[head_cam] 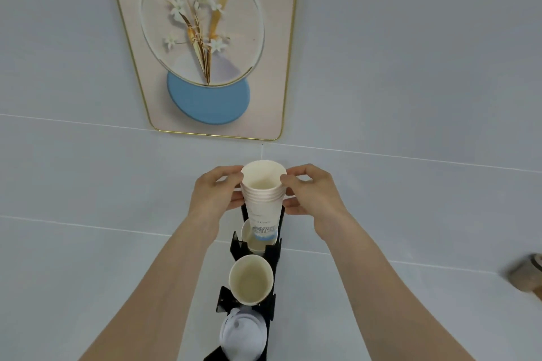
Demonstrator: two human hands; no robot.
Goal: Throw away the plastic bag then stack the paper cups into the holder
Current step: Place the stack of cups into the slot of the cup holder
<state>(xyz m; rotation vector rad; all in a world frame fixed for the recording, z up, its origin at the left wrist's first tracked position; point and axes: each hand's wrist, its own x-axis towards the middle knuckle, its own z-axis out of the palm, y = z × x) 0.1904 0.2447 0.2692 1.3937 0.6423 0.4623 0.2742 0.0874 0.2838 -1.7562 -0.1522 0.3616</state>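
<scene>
Head view: the left hand [218,189] and the right hand [308,189] grip a stack of paper cups [264,192] from opposite sides, fingers closed on the nested rims (open mouth tilted toward the camera). The stack sits at the top slot of a black holder [274,255] mounted on the pale wall [410,67]. Below it, the holder carries a second cup [258,237], a third cup [250,278] and white lids [242,334]. A framed flower picture [205,44] hangs above.
</scene>
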